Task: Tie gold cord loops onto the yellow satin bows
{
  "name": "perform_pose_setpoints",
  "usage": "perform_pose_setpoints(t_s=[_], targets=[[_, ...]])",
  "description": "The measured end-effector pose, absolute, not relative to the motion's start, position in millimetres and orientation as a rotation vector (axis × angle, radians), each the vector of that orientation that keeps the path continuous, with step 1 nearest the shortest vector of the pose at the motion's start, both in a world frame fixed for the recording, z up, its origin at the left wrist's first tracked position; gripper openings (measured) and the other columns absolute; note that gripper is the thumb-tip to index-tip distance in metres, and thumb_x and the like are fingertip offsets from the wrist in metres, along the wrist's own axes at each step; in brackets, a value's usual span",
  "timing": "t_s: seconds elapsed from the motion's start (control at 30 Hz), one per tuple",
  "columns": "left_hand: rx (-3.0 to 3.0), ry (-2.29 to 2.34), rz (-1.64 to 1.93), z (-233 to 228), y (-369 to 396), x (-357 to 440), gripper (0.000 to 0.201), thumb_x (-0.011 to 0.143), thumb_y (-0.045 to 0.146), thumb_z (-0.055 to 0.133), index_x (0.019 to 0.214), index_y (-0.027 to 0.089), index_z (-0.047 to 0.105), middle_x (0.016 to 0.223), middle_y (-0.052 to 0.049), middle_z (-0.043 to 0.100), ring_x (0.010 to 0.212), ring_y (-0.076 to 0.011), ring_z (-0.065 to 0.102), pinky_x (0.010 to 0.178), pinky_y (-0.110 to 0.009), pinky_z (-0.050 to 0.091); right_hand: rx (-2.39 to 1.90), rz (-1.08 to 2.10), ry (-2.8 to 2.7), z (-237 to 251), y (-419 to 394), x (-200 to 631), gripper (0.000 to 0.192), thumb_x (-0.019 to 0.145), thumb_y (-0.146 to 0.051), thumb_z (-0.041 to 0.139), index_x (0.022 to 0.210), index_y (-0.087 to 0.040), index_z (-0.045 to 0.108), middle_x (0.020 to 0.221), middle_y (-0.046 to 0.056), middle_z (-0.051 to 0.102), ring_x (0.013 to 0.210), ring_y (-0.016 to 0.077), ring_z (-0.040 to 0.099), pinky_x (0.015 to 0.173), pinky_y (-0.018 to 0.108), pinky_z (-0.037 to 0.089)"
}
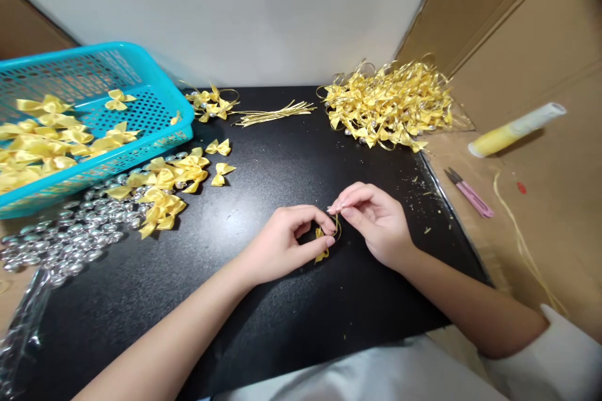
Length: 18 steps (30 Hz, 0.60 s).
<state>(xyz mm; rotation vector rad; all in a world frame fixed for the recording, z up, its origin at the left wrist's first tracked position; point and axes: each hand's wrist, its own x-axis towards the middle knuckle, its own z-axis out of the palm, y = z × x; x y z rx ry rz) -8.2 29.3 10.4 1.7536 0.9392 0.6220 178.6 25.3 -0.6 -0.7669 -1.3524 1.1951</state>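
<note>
Fingertips of left hand (282, 241) pinch small yellow satin bow (322, 245); right hand (374, 216) pinches thin gold cord (337, 223) at the bow, near centre of black tabletop (263, 163).

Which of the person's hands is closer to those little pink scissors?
The right hand. It is just left of the pink scissors, with the mat's edge between them; the left hand lies farther left, beyond the right hand.

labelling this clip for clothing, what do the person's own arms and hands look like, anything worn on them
Both forearms are bare from elbow to wrist. The left hand and right hand wear no gloves, and no rings, watch or bracelet show. A white sleeve shows at the right upper arm, next to white fabric across the lower edge.
</note>
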Motion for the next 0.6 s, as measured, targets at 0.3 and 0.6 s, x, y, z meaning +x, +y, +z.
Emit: perform_pose_setpoints(t_s=[0.3, 0.6], targets=[[1.679, 0.83, 0.701, 10.3, 32.8, -3.3, 0.011, 0.086, 0.027, 0.066, 0.089, 0.018, 0.072, 0.084, -0.003, 0.062, 0.069, -0.0117, 0.051, 0.064, -0.024, 0.042, -0.881, 1.069, -1.494, 1.1, 26.9, 182.6, 0.005, 0.088, -0.022, 0.066, 0.084, -0.023, 0.064, 0.081, 0.001, 0.067, 0.079, 0.0156, 0.064, 0.075, 0.033, 0.054], [0.908, 0.871, 0.96, -1.3, 33.0, -4.6, 0.024, 0.069, 0.042, 0.083, 0.073, 0.019, 0.079, 0.079, -0.004, 0.073, 0.072, -0.0144, 0.064, 0.069, -0.026, 0.052, -0.961, 0.777, -1.754, -2.2, 27.4, 180.6, 0.011, 0.089, -0.013, 0.061, 0.084, -0.023, 0.061, 0.081, 0.001, 0.069, 0.077, 0.0158, 0.061, 0.072, 0.033, 0.049]])
